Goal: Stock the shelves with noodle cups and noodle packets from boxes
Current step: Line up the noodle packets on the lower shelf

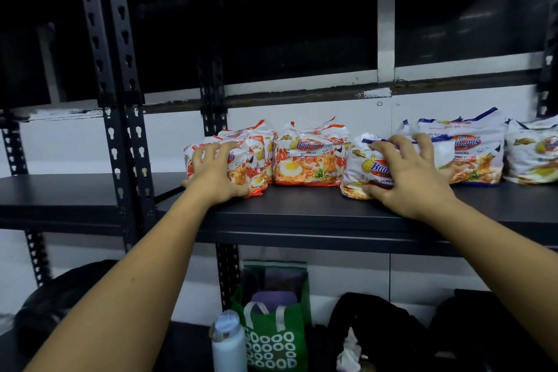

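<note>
- Far right, the white noodle pack with a yellow logo (533, 157) runs off the frame edge, so only part of it shows.
- Small print on every wrapper is too blurred to read.
- Down below, the black bags (377, 323) sit in shadow and their shapes are hard to make out.
- The green fabric tote bag with white ring print (271, 341) stands under the shelf with its mouth open. Something purple is inside, but I cannot tell what.
- The white plastic bottle (228, 344) stands just beside the tote, on its left.
- Up top, the dark metal shelf board (302, 214) carries 5 packs in a row.
- The left hand (217, 174) has fingers spread and curled over the front of the leftmost orange-and-white noodle pack (256, 157), thumb low against its bottom edge.
- The second orange-and-white noodle pack with an egg picture (308, 160) stands untouched, between the 2 hands.
- The right hand (410, 174) is clamped on the small blue-trimmed white noodle pack (359, 174), fingers over the top and thumb under the front.
- That pack sits slightly forward of the row, and the fingertips reach the larger blue-trimmed noodle pack (474, 157) behind it.
- The hands are well apart — each on its own pack.
</note>
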Available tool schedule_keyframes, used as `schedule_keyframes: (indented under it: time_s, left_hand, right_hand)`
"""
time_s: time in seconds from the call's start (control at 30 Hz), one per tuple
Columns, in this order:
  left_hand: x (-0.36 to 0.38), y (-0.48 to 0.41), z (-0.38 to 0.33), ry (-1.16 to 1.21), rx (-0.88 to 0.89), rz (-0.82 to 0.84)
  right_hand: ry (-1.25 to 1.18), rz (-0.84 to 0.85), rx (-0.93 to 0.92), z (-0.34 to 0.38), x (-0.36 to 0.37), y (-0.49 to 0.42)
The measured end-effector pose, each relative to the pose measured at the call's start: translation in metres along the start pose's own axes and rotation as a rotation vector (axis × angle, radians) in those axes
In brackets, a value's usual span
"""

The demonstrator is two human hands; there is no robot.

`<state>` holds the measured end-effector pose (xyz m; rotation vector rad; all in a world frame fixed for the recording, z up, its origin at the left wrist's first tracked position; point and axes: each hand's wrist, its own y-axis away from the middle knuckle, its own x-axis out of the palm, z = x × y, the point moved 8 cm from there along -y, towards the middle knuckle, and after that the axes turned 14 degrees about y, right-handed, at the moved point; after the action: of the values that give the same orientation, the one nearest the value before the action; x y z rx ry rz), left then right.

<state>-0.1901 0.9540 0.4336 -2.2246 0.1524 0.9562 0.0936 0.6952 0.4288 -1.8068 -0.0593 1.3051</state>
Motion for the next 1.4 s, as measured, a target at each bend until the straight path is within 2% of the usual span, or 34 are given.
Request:
schedule_keyframes:
  time_s: [0.4, 0.67, 0.73, 0.8, 0.87, 0.93, 1.07, 1.2, 1.3, 1.4]
  left_hand:
    - [0.015, -0.014, -0.004, -0.054, -0.036, 0.077]
    - [0.012, 0.001, -0.008, -0.017, 0.005, 0.072]
    - [0.001, 0.013, -0.021, -0.021, 0.085, -0.043]
    - [-0.005, 0.034, -0.051, -0.033, 0.27, -0.186]
    - [0.0, 0.058, -0.091, -0.007, 0.449, -0.225]
    - [0.019, 0.073, -0.13, 0.067, 0.489, -0.128]
    - [0.082, 0.082, -0.178, 0.192, 0.319, 0.257]
    - [0.108, 0.081, -0.176, 0.135, 0.233, 0.418]
    - [0.113, 0.085, -0.175, 0.011, 0.276, 0.54]
    - [0.114, 0.088, -0.177, -0.033, 0.299, 0.58]
  right_hand:
    - [0.025, 0.009, 0.003, 0.002, -0.001, 0.001]
    - [0.019, 0.002, 0.001, 0.002, -0.002, 0.001]
    - [0.026, 0.004, 0.001, 0.002, -0.001, 0.001]
    - [0.025, 0.001, 0.001, 0.002, -0.001, 0.0]
    - [0.02, -0.003, 0.003, 0.002, -0.001, 0.0]
    - [0.013, 0.001, 0.004, 0.002, -0.002, 0.0]
    - [-0.011, -0.007, 0.008, -0.001, -0.003, 0.001]
    - [-0.031, -0.003, -0.003, -0.004, -0.003, 0.001]
    - [-0.037, 0.007, -0.008, -0.009, -0.004, 0.003]
    - [-0.048, 0.014, -0.01, -0.019, -0.006, 0.005]
